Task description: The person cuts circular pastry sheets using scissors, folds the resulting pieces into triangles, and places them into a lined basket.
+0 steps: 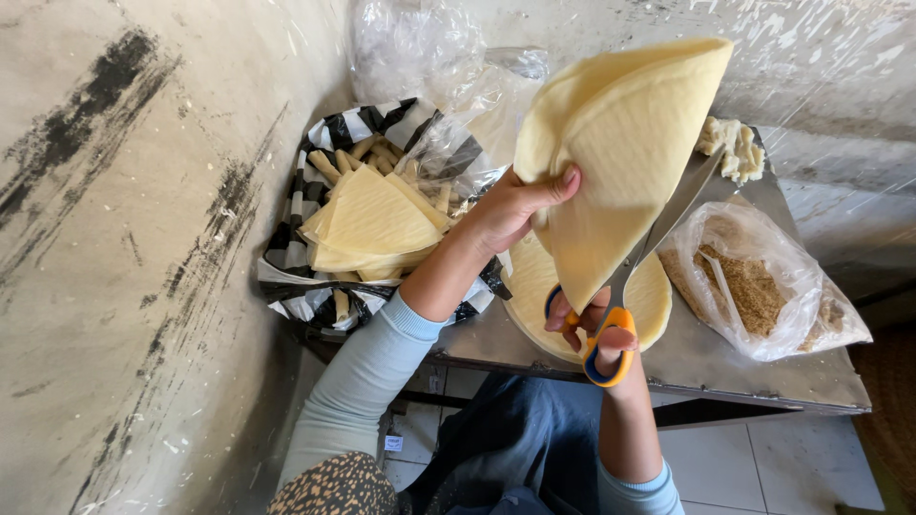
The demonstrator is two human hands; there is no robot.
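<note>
My left hand [515, 205] grips a folded stack of thin pale-yellow dough sheets [620, 143] and holds it up above the metal table [725, 367]. My right hand [596, 329] has its fingers through the orange-and-blue handles of scissors [644, 257], whose blades run up along the right edge of the folded stack. Under the hands lies a round pile of flat sheets [654, 300] on the table.
A black-and-white striped bag [305, 205] at the left holds cut triangular sheets [377, 224] and rolled pieces. A clear plastic bag of brown crumbs [754, 286] lies at the right. Crumpled clear plastic [410, 48] and dough scraps [735, 148] sit at the back by the wall.
</note>
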